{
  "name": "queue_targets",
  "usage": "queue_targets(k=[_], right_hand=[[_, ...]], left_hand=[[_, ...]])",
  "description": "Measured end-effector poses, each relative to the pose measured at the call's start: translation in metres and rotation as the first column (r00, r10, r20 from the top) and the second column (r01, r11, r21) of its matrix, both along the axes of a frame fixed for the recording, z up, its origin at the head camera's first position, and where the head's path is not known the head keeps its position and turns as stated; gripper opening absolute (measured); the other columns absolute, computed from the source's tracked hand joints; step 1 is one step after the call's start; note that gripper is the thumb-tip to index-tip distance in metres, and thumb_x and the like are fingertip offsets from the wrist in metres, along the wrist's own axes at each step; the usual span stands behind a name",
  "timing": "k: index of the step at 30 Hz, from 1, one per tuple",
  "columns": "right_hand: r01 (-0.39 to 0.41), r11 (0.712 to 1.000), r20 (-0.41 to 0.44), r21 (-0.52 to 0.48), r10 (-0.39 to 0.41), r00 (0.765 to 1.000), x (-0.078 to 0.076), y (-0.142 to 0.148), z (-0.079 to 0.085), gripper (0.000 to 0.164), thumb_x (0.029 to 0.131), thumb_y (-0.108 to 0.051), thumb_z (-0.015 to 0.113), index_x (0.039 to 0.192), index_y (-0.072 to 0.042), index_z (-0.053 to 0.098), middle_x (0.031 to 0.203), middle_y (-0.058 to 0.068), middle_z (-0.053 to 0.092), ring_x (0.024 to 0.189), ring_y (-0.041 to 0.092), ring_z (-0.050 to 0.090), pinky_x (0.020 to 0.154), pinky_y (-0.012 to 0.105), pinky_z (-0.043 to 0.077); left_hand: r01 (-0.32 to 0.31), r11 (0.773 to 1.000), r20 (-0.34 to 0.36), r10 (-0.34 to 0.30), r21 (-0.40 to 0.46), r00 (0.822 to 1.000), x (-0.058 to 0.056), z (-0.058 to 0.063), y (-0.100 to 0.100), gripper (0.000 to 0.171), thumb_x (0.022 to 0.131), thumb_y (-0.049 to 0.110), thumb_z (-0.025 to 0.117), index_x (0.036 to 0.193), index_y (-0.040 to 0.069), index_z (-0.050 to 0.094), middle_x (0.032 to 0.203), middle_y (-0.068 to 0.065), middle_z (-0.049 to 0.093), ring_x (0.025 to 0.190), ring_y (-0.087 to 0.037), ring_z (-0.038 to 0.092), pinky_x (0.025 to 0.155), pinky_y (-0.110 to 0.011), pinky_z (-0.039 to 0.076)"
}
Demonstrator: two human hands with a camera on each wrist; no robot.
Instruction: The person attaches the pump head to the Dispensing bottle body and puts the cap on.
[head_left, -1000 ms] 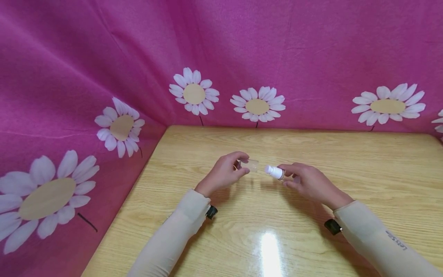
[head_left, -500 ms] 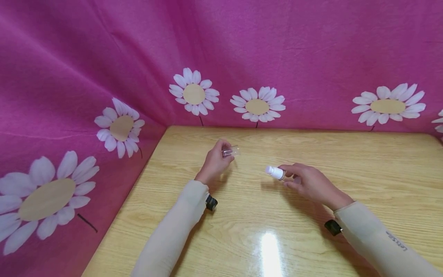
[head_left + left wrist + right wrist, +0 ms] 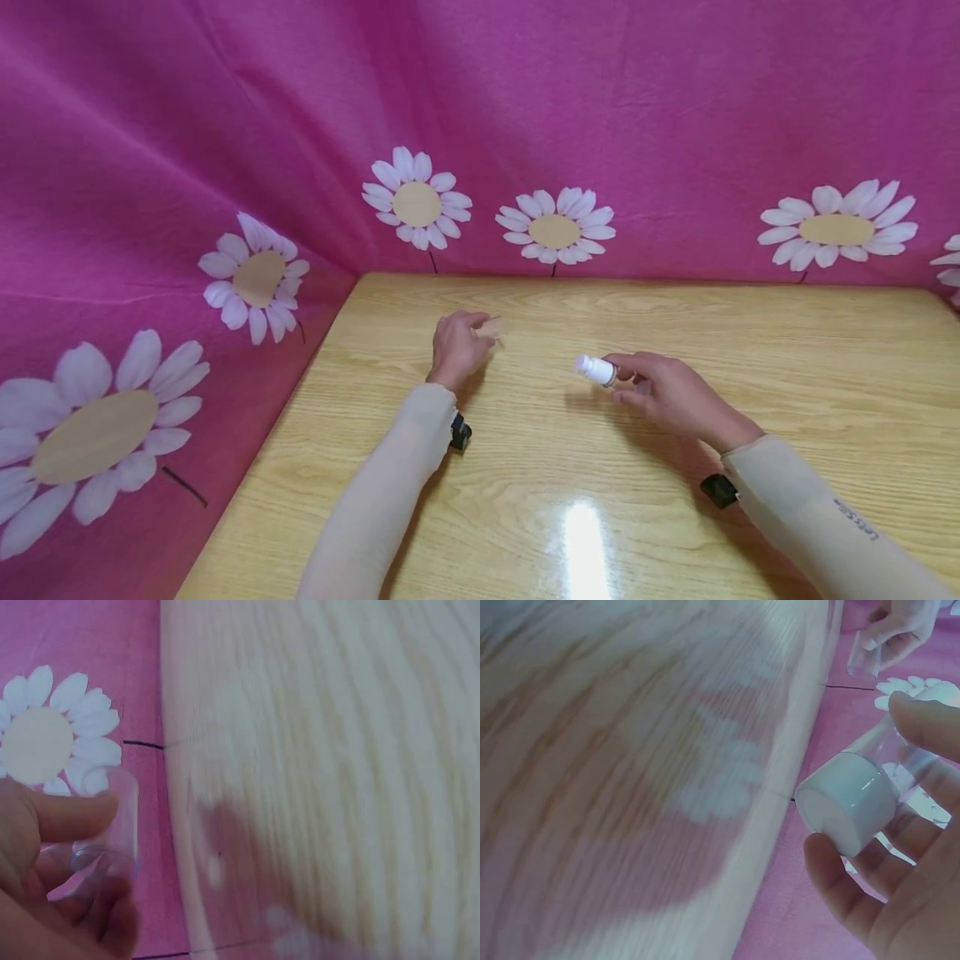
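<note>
In the head view my left hand (image 3: 459,346) is over the far left part of the table, pinching a clear cap (image 3: 489,327) that is blurred there. The left wrist view shows this see-through cap (image 3: 124,817) between thumb and fingers, its rounded wall overlapping the pink cloth behind. To the right, my right hand (image 3: 663,392) grips a small pump bottle (image 3: 596,369), tilted with its white top pointing left. A white cylindrical part and a clear section of the bottle (image 3: 847,799) show in the right wrist view, with fingers curled round it.
Both hands are above a light wood-grain table (image 3: 525,467) with a bright glare patch near its front. Pink cloth (image 3: 675,108) with large white daisies rises along the back and left edges. Black wrist cameras (image 3: 720,492) sit on both sleeves.
My left hand has moved left and farther back with the clear cap, away from the bottle, and turned over somewhat. The right hand keeps its place, still gripping the pump bottle.
</note>
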State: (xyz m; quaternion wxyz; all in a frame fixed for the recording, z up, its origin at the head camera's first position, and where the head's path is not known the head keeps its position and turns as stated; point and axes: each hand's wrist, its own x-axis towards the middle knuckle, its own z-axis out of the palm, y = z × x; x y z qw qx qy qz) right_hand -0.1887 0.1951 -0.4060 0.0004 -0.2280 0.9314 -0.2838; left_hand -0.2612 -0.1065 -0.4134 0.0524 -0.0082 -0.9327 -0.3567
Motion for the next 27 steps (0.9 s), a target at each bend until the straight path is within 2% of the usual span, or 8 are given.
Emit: queue_targets(k=[3, 7, 12, 17, 23, 25, 27], right_hand=[[-0.003, 0.999, 0.009, -0.037, 0.004, 1.000, -0.005, 0.001, -0.002, 0.044, 0.090, -0.012, 0.072, 0.132, -0.007, 0.063, 0.104, 0.009, 0.070, 0.086, 0.017, 0.064, 0.067, 0.026, 0.051], [-0.004, 0.996, 0.027, -0.085, 0.006, 1.000, -0.014, 0.001, -0.006, 0.041, 0.091, -0.011, 0.070, 0.131, -0.007, 0.062, 0.105, 0.010, 0.071, 0.093, 0.021, 0.067, 0.071, 0.026, 0.053], [0.014, 0.987, 0.043, -0.162, -0.007, 0.999, -0.025, 0.001, -0.007, 0.039, 0.091, -0.008, 0.069, 0.129, -0.006, 0.062, 0.107, 0.016, 0.070, 0.096, 0.029, 0.070, 0.069, 0.026, 0.054], [0.057, 0.981, 0.078, -0.186, -0.043, 0.996, -0.033, -0.001, -0.007, 0.042, 0.092, -0.009, 0.069, 0.132, -0.005, 0.059, 0.110, 0.019, 0.068, 0.099, 0.033, 0.070, 0.070, 0.027, 0.054], [0.087, 0.968, 0.091, -0.234, -0.068, 0.994, -0.046, -0.006, -0.008, 0.049, 0.093, -0.010, 0.068, 0.138, -0.001, 0.052, 0.114, 0.025, 0.067, 0.103, 0.041, 0.068, 0.079, 0.041, 0.058], [0.108, 0.964, 0.105, -0.243, -0.085, 0.991, -0.052, -0.008, -0.008, 0.047, 0.093, -0.011, 0.067, 0.137, -0.002, 0.052, 0.115, 0.025, 0.066, 0.105, 0.043, 0.068, 0.081, 0.045, 0.058], [0.134, 0.960, 0.123, -0.248, -0.106, 0.987, -0.058, -0.010, -0.008, 0.044, 0.094, -0.013, 0.066, 0.135, -0.003, 0.052, 0.114, 0.024, 0.066, 0.107, 0.044, 0.067, 0.083, 0.047, 0.058]], left_hand=[[0.036, 0.997, 0.062, -0.040, 0.063, 0.997, -0.002, -0.003, -0.002, 0.037, 0.088, 0.008, 0.064, 0.124, 0.004, 0.064, 0.120, -0.014, 0.067, 0.112, -0.029, 0.061, 0.099, -0.041, 0.048], [0.042, 0.994, 0.145, -0.056, 0.101, 0.988, -0.002, -0.008, -0.005, 0.034, 0.090, 0.009, 0.063, 0.122, 0.004, 0.055, 0.120, -0.014, 0.062, 0.112, -0.028, 0.060, 0.100, -0.040, 0.048], [0.035, 0.995, 0.160, -0.050, 0.096, 0.986, -0.004, -0.010, -0.006, 0.035, 0.090, 0.013, 0.066, 0.123, 0.006, 0.057, 0.121, -0.012, 0.064, 0.115, -0.028, 0.060, 0.101, -0.040, 0.048], [0.045, 0.993, 0.156, -0.063, 0.112, 0.986, -0.006, -0.010, -0.011, 0.036, 0.089, 0.014, 0.067, 0.124, 0.011, 0.062, 0.122, -0.011, 0.066, 0.118, -0.030, 0.055, 0.102, -0.041, 0.046], [0.029, 0.975, 0.249, -0.085, 0.218, 0.965, -0.007, -0.009, -0.018, 0.035, 0.091, 0.013, 0.070, 0.125, 0.011, 0.059, 0.117, -0.011, 0.063, 0.109, -0.025, 0.058, 0.089, -0.034, 0.049], [0.024, 0.976, 0.267, -0.083, 0.215, 0.960, -0.007, -0.009, -0.020, 0.036, 0.091, 0.013, 0.069, 0.125, 0.010, 0.058, 0.117, -0.011, 0.062, 0.108, -0.024, 0.057, 0.086, -0.031, 0.048], [0.026, 0.981, 0.265, -0.078, 0.194, 0.961, -0.007, -0.010, -0.020, 0.037, 0.090, 0.013, 0.069, 0.126, 0.009, 0.057, 0.118, -0.011, 0.061, 0.107, -0.023, 0.056, 0.089, -0.032, 0.047]])
